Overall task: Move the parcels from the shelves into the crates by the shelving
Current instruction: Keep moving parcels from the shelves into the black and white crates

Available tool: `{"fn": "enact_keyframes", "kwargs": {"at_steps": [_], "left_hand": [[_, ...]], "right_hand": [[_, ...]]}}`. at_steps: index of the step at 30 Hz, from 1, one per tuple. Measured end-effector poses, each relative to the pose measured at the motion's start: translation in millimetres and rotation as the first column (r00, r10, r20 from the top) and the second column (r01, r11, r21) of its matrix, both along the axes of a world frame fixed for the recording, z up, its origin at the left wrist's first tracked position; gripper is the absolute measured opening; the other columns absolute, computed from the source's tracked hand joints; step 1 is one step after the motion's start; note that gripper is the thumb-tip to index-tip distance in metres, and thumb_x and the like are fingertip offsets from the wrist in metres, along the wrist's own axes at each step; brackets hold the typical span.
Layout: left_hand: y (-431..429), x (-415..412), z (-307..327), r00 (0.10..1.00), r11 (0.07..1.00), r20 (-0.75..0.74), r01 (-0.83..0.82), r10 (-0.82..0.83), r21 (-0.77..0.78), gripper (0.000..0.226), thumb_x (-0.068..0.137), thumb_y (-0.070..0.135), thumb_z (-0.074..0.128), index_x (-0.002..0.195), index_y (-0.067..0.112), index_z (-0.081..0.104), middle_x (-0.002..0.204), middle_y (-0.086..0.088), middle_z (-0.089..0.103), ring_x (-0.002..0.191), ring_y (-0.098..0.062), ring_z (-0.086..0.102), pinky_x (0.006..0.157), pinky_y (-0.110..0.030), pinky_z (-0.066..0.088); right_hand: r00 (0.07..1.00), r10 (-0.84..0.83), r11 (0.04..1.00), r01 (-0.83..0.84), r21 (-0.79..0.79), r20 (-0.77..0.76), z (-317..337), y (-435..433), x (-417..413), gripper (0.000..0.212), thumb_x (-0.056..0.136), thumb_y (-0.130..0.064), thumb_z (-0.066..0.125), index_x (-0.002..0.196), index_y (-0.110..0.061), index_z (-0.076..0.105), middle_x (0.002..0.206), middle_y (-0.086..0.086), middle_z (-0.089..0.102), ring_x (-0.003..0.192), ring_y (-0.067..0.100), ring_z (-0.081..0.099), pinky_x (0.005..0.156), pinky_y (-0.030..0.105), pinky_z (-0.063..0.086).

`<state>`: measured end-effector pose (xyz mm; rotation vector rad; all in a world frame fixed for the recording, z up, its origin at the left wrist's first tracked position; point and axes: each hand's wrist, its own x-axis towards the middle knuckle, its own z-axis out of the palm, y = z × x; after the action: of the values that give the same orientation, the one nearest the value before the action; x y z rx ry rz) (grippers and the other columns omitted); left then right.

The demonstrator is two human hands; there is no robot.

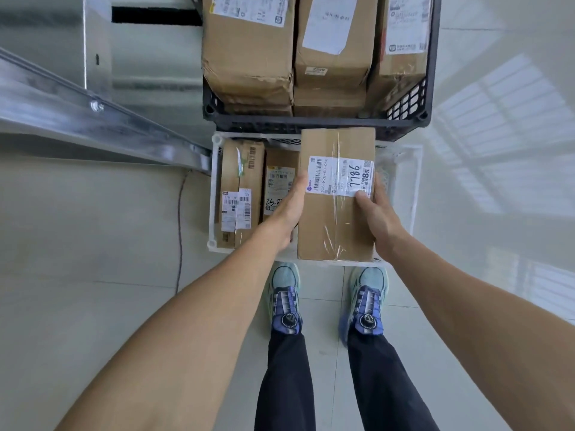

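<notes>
**A:** Head view, left to right. What is on the far left?

**B:** The metal shelving rail. Next, the white crate on the floor, with two parcels standing on edge in its left half. Beyond it sits a black crate, which looks full of boxes.

**A:** State of the hands?

**B:** The left hand is pressed flat against the left side of the labelled parcel. The right hand is wrapped on the right side, thumb on the label. Both grip it; neither is free. The parcel is above the crate's right half, apparently not yet seated.

**A:** Failure modes?

**B:** Probably two. The taped surface is glossy, so a side-only grip may slip. The near edge overhangs the rim, so the parcel could catch there and tip toward the shoes.
</notes>
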<state>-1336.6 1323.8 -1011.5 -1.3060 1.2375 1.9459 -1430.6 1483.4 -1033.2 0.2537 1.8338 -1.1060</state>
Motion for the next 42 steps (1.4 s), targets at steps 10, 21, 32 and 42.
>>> {"fn": "enact_keyframes", "kwargs": {"at_steps": [10,21,32,42], "left_hand": [[10.4,16.6,-72.4,0.995,0.994,0.059,0.089,-0.086,-0.063,0.116,0.063,0.103,0.027,0.161,0.043,0.017,0.172,0.010,0.011,0.158,-0.018,0.007,0.125,-0.059,0.011],[6.4,3.8,-91.9,0.971,0.954,0.128,0.226,-0.203,-0.196,0.088,0.098,0.075,0.034,0.164,0.030,-0.001,0.172,0.003,-0.010,0.158,-0.019,-0.012,0.125,-0.051,0.000],[17.0,8.1,-109.6,0.969,0.893,0.105,0.246,-0.223,-0.376,0.077,0.098,0.066,0.044,0.160,0.023,0.030,0.161,0.005,0.015,0.152,-0.025,0.015,0.122,-0.045,0.022],[9.1,3.9,-99.8,0.938,0.886,0.150,0.344,-0.311,-0.310,0.070,0.104,0.052,0.044,0.163,0.024,0.020,0.169,0.004,0.004,0.157,-0.023,0.004,0.127,-0.047,0.012]], "right_hand": [[1.000,-0.013,1.000,0.013,0.015,-0.027,-58.8,3.4,9.9,0.045,0.108,-0.026,0.043,0.152,-0.038,0.038,0.133,-0.012,0.060,0.120,0.009,0.053,0.107,0.036,0.038],[0.995,-0.058,0.992,0.066,0.105,-0.084,-93.8,-13.0,11.1,0.045,0.107,-0.019,0.037,0.149,-0.034,0.043,0.132,-0.009,0.058,0.121,0.014,0.049,0.098,0.032,0.034],[0.998,0.038,0.984,-0.045,0.173,0.042,-108.9,-21.1,14.0,0.067,0.095,-0.009,0.046,0.152,-0.040,0.028,0.142,-0.005,0.058,0.129,0.024,0.051,0.112,0.049,0.037],[0.982,0.133,0.935,-0.170,0.312,0.136,-97.9,-32.4,-0.1,0.071,0.098,-0.008,0.049,0.157,-0.018,0.012,0.139,0.003,0.055,0.121,0.028,0.052,0.104,0.043,0.042]]}}
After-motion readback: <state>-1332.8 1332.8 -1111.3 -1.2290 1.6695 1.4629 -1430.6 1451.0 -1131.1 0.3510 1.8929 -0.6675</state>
